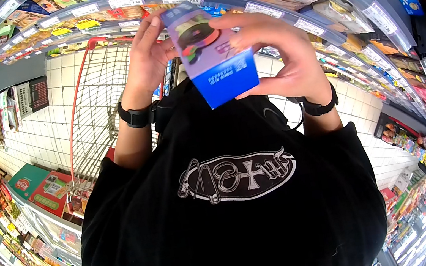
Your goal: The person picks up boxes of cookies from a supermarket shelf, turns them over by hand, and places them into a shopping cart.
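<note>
Holding a blue-and-lilac box [212, 65] at the upper centre of the frame, just beyond the neck of a black shirt [229, 236], tilted, with a blue end carrying small white print towards the bottom of the picture and a lilac face printed with a dark round shape turned up to view. Gripping it from the right with the right hand [291, 48], fingers bent over the lilac face and thumb pressed near the lower right corner of the blue end. Curling the fingers of the left hand [142, 69] at the box's left edge, seemingly touching it, though too hidden there to tell whether pinching or merely steadying. Wearing a black band on each wrist, the left [136, 117] just below that hand, the right [323, 106] likewise, and showing a pale-edged oval emblem [238, 177] across mid-frame. Having a wire shopping cart [95, 96] with a red edge at upper left, near the left forearm, over white floor tiles [40, 124]. Facing shelves [122, 2] of packaged goods and price labels, curving across the top and down the upper right.
</note>
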A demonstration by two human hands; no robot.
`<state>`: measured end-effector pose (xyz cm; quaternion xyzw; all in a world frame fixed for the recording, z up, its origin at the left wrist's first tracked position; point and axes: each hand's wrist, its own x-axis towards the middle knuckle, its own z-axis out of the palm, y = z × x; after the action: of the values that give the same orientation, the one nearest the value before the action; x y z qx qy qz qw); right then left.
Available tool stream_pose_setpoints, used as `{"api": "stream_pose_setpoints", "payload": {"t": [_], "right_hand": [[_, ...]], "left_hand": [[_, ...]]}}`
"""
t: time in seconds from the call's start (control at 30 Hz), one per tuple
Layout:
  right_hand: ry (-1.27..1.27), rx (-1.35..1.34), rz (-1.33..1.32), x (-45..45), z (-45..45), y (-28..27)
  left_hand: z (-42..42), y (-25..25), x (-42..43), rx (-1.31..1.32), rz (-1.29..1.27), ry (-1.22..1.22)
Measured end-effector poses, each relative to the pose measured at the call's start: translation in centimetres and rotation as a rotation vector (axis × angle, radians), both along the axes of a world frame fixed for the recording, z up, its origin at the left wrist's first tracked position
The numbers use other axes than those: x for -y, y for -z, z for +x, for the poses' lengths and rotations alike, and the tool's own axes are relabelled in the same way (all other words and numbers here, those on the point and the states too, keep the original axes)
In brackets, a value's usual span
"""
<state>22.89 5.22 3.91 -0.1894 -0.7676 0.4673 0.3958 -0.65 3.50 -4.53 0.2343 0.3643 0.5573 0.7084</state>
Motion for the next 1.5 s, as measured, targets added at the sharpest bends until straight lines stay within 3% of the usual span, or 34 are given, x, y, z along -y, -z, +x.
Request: {"api": "stream_pose_setpoints", "payload": {"t": [0.13, 0.3, 0.33, 0.4, 0.47, 0.57, 0.73, 0.93, 1.0, 1.07, 1.17, 1.27, 1.37, 1.43, 1.47, 1.5], "right_hand": [[-0.141, 0.173, 0.129, -0.4, -0.7, 0.2], [-0.268, 0.203, -0.031, -0.7, -3.6, 0.9], [-0.304, 0.191, -0.190, -0.8, -4.4, 1.6], [-0.323, 0.211, -0.404, -1.2, -6.2, 2.6], [-0.314, 0.345, -0.416, -1.5, -8.4, 3.5], [-0.247, 0.534, -0.048, -2.3, -11.7, 6.6], [-0.328, 0.571, -0.191, -1.9, -19.4, 10.9], [-0.489, 0.555, -0.432, -1.7, -30.3, 23.5], [-0.546, 0.602, -0.522, -0.6, -33.7, 27.2], [-0.513, 0.672, -0.434, 0.4, -36.2, 30.3], [-0.413, 0.873, -0.592, 1.2, -39.2, 35.7], [-0.333, 0.828, -0.631, 1.2, -41.5, 38.9], [-0.261, 0.878, -0.402, -1.0, -43.8, 42.4], [-0.246, 0.927, -0.230, -2.5, -44.7, 43.4], [-0.238, 0.924, -0.348, -2.2, -45.3, 41.4], [-0.255, 0.925, -0.207, -3.2, -45.2, 44.2]], "left_hand": [[-0.8, 0.3, 0.0, 0.075, 0.037, -0.144], [-3.2, 0.3, 1.1, 0.122, 0.015, -0.304], [-4.1, 0.7, 1.5, 0.128, 0.013, -0.333], [-5.8, 1.9, 2.1, -0.033, 0.064, -0.535], [-7.4, 3.4, 2.6, -0.096, 0.073, -0.760], [-10.7, 4.9, 4.9, -0.118, -0.045, -0.931], [-15.5, 9.7, 9.8, -0.092, -0.085, -1.274], [-19.9, 16.3, 16.4, -0.016, -0.350, -1.534], [-20.9, 19.7, 18.2, -0.056, -0.410, -1.546], [-21.7, 22.8, 19.5, 0.010, -0.523, -1.545], [-22.3, 27.6, 20.1, 0.031, -0.585, -1.531], [-22.8, 31.8, 18.1, 0.034, -0.644, -1.567], [-24.3, 35.1, 16.3, -0.028, -0.625, -1.452], [-25.3, 38.0, 15.1, -0.233, -0.664, -1.376], [-25.6, 40.8, 14.6, -0.352, -0.672, -1.345], [-25.9, 42.2, 14.2, -0.400, -0.683, -1.298]]}}
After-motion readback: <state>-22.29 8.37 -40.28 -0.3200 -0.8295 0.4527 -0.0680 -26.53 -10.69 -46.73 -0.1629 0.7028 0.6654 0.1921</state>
